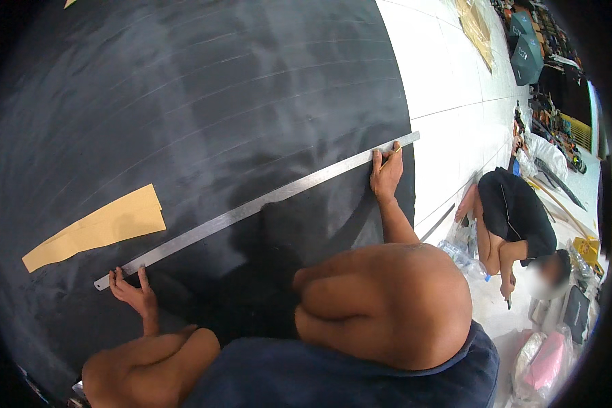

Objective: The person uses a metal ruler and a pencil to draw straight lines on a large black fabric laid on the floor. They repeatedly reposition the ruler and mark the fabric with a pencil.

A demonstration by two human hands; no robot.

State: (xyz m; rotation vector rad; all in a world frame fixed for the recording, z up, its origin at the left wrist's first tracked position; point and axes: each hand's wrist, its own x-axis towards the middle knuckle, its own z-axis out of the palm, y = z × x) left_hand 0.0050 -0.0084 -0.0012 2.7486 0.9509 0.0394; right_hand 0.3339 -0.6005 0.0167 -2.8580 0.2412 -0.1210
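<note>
A long steel ruler [251,207] lies slantwise across a black sheet [183,122] marked with faint pale lines. At the ruler's left end my left hand [136,296] rests with its fingers apart, the fingertips on the metal. Near the far right end, my right hand [387,178] has its fingertips at the ruler's edge and its fingers closed on a thin yellowish pencil-like stick [390,159]. Just beyond my left hand lies a long tan paper pattern piece [102,229], tapering to the left. Part of the sheet is hidden by my knees and shadow.
White floor tiles [449,136] border the sheet on the right. Another person [513,211] in black crouches there, holding a small dark object. Around them are plastic bottles [464,260], a pink plastic-wrapped bundle [547,360] and piled clutter. Folded dark umbrellas [527,58] lie at the far right.
</note>
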